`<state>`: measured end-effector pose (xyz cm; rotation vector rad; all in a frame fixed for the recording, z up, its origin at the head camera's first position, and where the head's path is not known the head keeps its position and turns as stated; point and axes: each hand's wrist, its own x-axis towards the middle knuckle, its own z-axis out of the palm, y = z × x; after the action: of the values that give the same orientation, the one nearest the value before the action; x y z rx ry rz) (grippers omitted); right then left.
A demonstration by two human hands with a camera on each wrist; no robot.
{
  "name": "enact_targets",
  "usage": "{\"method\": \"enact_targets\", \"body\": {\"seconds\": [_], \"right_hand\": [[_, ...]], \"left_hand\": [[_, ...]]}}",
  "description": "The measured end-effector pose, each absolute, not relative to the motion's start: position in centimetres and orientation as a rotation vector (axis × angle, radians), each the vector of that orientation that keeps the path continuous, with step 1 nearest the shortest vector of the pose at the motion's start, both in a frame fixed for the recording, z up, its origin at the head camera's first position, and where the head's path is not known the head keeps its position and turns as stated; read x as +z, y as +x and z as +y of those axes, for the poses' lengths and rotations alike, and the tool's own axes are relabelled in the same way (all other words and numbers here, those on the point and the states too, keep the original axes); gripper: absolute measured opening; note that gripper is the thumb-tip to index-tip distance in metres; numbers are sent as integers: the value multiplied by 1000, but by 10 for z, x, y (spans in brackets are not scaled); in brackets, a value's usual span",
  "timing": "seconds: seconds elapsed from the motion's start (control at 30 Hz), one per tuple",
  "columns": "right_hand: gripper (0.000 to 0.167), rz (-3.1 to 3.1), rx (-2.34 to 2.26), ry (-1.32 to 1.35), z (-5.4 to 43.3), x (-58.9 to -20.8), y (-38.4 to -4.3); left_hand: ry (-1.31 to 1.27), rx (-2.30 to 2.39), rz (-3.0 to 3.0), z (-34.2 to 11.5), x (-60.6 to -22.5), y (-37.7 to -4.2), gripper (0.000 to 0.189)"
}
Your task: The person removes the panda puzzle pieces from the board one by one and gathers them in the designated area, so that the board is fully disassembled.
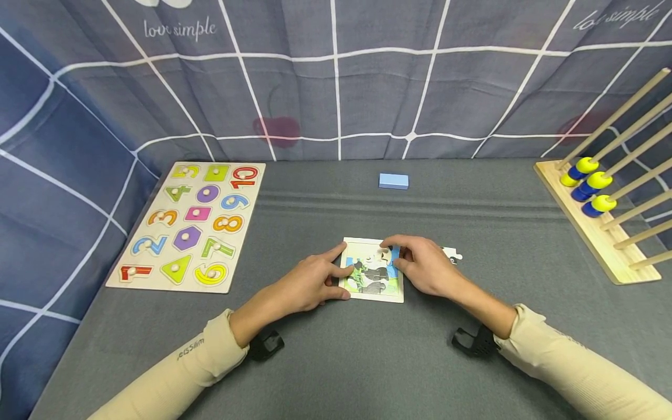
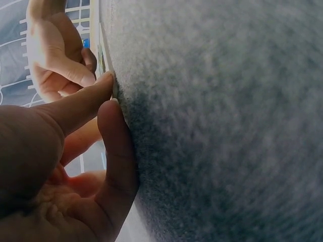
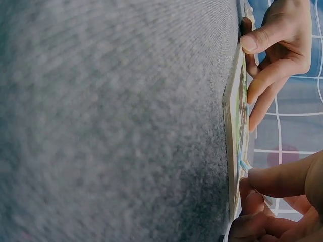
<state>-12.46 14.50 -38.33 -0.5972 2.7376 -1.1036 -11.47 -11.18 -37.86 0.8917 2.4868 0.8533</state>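
A small panda jigsaw board (image 1: 385, 298) with a pale frame lies on the grey table. My left hand (image 1: 310, 281) grips its left side, with the thumb at the lower left edge and other fingers spread over the frame and picture. Over the upper right of the board, my right hand (image 1: 427, 267) pinches a jigsaw piece (image 3: 246, 165) between thumb and fingers. The piece tilts up from the board and shows a light blue corner; most of it is hidden by the fingers. Another jigsaw piece (image 1: 450, 253), white and black, lies just beyond the right hand, partly covered by it.
A wooden number-and-shape peg board (image 1: 234, 280) lies on the left. A blue block (image 1: 394, 181) sits at the back. On the right stands a wooden rod frame (image 1: 630, 271) with yellow and blue beads. A checked curtain (image 1: 378, 99) hangs behind the table.
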Motion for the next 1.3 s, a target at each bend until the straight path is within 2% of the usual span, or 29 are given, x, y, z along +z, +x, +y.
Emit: {"method": "enact_targets", "body": {"seconds": [0.63,0.97,1.3], "right_hand": [[32,2704,-1239,-479,159,-383,-123],[34,2654,-1328,-413,188,-374,-116],[23,2651,-1438,-299,226,-376,-105]], "left_hand": [[889,821,2500,-109,-377,-116,52],[875,713,2555,-107,-376,-113,52],[901,704,2522,-109,-375,-112,52]]}}
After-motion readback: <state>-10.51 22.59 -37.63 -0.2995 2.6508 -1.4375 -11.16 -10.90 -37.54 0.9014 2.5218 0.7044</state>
